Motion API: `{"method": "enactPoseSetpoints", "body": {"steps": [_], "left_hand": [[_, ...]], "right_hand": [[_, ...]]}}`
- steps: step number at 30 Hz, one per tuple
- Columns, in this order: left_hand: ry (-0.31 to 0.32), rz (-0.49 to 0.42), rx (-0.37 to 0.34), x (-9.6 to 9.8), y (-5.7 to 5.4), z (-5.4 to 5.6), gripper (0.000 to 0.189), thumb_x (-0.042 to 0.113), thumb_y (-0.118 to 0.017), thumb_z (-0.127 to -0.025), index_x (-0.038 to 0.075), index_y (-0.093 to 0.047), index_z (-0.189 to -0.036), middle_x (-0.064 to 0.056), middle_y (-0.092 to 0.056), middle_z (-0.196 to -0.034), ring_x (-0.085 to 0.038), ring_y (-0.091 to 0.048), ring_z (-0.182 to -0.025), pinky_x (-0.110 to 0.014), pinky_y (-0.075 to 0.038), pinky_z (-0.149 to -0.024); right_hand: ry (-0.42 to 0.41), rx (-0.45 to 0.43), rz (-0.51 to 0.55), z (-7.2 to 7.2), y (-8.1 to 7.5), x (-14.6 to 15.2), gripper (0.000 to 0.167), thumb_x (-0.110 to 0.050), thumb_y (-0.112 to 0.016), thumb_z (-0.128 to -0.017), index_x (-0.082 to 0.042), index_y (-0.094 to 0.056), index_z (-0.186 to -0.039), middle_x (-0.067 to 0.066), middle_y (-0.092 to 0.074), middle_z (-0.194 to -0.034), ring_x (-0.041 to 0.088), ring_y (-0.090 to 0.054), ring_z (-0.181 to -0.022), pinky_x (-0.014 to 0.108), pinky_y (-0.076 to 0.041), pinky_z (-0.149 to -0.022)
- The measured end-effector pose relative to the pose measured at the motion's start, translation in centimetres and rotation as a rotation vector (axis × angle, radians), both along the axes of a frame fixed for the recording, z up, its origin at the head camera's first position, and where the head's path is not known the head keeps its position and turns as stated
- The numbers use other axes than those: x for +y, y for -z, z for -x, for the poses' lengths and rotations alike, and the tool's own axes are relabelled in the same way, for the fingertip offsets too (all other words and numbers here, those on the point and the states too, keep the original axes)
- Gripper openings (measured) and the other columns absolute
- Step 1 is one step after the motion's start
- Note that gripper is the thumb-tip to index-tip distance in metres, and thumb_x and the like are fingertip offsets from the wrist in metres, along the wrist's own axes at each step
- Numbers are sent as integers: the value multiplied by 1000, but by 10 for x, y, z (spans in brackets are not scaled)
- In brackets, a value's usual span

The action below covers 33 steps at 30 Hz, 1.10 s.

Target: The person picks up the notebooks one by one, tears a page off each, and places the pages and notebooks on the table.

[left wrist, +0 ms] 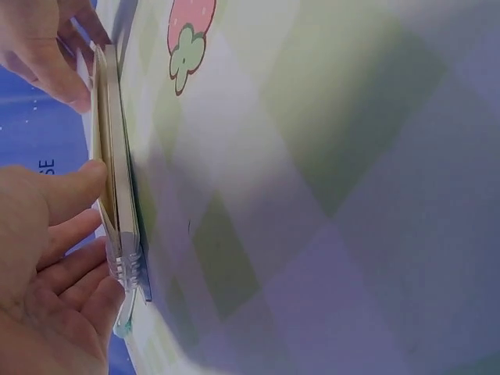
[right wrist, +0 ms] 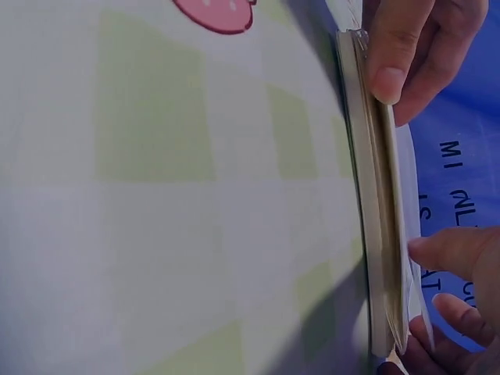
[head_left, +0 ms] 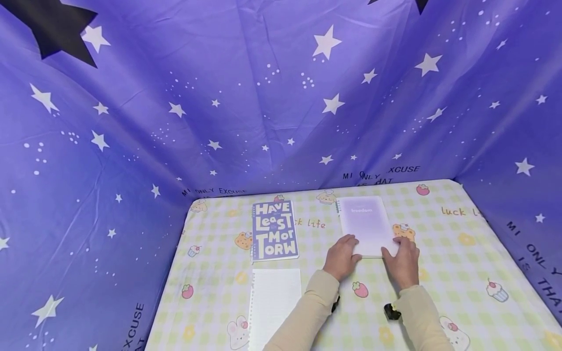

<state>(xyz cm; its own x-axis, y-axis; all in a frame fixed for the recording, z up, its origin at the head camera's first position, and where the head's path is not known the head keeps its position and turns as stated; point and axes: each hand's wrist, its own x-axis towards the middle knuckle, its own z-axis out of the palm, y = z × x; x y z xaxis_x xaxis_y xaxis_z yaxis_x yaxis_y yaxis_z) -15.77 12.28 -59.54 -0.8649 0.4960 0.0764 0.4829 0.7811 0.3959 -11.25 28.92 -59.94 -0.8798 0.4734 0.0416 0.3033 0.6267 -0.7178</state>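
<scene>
A spiral notebook (head_left: 364, 224) with a pale purple cover reading "freedom" lies on the table, its rings along the left side. My left hand (head_left: 342, 257) holds its near left corner, the thumb at the front edge and the fingers by the rings. At the near right corner my right hand (head_left: 403, 263) holds the notebook, thumb on the front edge, fingers along the right side. In the left wrist view the page edges (left wrist: 109, 148) stand slightly apart above a thicker block. The right wrist view shows the same gap under the cover (right wrist: 397, 203).
Left of the hands lies a purple and white lettered notebook (head_left: 275, 230). Nearer sits a white lined sheet (head_left: 274, 302) with a perforated left edge, partly behind the left sleeve. A checked cloth (head_left: 452, 253) covers the table. A blue-purple star curtain (head_left: 281, 97) surrounds it.
</scene>
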Motion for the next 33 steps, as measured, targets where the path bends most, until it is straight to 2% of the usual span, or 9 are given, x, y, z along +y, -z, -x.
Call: {"method": "enactPoseSetpoints", "body": {"steps": [4,10,16,20,23,26,30,33], "left_hand": [[-5,2,-4,0,0,-1,39,31,-72,-91,16,-66,-126,3,-59,-139,-8,-50,-133,-19,-42,-108],[-12,-5,-6,1,0,-1,40,30,-73,-90,16,-66,-126,4,-59,-139,-8,-50,-133,-18,-41,-108],[-18,-14,9,0,0,0,39,30,-76,-87,17,-68,-123,5,-60,-137,-7,-53,-130,-17,-44,-105],[-24,-11,6,1,0,-1,38,31,-77,-87,18,-68,-122,5,-60,-137,-7,-53,-130,-17,-44,-105],[-28,-4,6,2,1,0,39,31,-77,-87,18,-68,-122,6,-60,-137,-6,-53,-130,-17,-44,-105],[-28,7,13,3,2,0,39,32,-77,-87,19,-68,-122,7,-60,-138,-6,-52,-130,-17,-44,-105],[-21,28,49,3,5,0,39,33,-77,-86,19,-69,-122,7,-60,-137,-5,-53,-130,-17,-45,-104],[-15,48,79,3,6,-1,39,35,-76,-87,19,-68,-122,7,-60,-136,-6,-53,-130,-18,-46,-103]], "right_hand": [[12,28,12,1,-1,2,45,-8,-67,-89,12,-46,-124,34,-43,-123,49,-37,-115,61,-37,-94],[25,59,74,4,-4,3,47,-4,-67,-89,11,-45,-127,32,-42,-126,49,-45,-115,60,-37,-100],[51,69,143,5,-8,4,61,-2,-66,-87,13,-38,-139,35,-38,-136,51,-44,-124,60,-36,-108],[52,64,154,6,-11,6,66,-1,-67,-86,15,-35,-142,35,-43,-135,51,-44,-126,58,-34,-110],[25,25,141,7,-12,10,65,-2,-66,-86,17,-36,-141,37,-45,-131,52,-44,-124,59,-33,-110],[-24,-50,108,7,-13,13,63,-5,-64,-88,20,-36,-140,40,-42,-131,54,-41,-125,60,-33,-110],[-78,-114,74,7,-14,15,61,-9,-61,-90,21,-37,-138,43,-38,-133,55,-37,-127,61,-32,-111],[-89,-139,71,6,-17,16,61,-10,-60,-92,20,-37,-139,42,-36,-135,55,-36,-129,61,-30,-112]]}}
